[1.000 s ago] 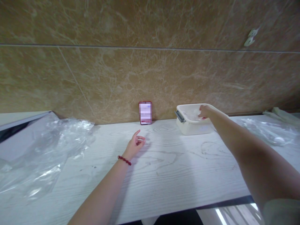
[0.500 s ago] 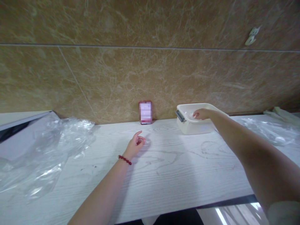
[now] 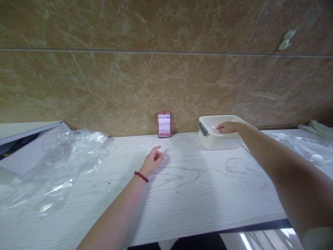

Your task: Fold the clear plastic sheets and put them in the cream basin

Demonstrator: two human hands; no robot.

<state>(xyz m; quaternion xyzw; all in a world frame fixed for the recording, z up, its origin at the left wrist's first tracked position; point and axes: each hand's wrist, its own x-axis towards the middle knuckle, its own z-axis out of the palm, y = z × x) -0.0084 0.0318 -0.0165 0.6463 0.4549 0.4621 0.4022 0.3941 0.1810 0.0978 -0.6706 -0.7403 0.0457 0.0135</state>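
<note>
My left hand [image 3: 154, 160] rests on the white wood-grain table [image 3: 187, 187], fingers loosely curled and apart, nothing in it; a red bead bracelet is on its wrist. My right hand [image 3: 227, 127] reaches into a cream plastic tub [image 3: 221, 141] with a grey handle at the back right. Its fingers lie inside the tub among clear wrapped items, and I cannot make out whether they grip anything.
A small red-framed card [image 3: 164, 124] leans against the brown marble wall. Crumpled clear plastic sheeting [image 3: 54, 163] lies at the left over a grey board. More clear plastic [image 3: 304, 147] lies at the far right. The table's front edge runs along the bottom.
My right hand has dropped from the tub's far rim down into the tub. The left hand has hardly moved. The view has shifted slightly.
</note>
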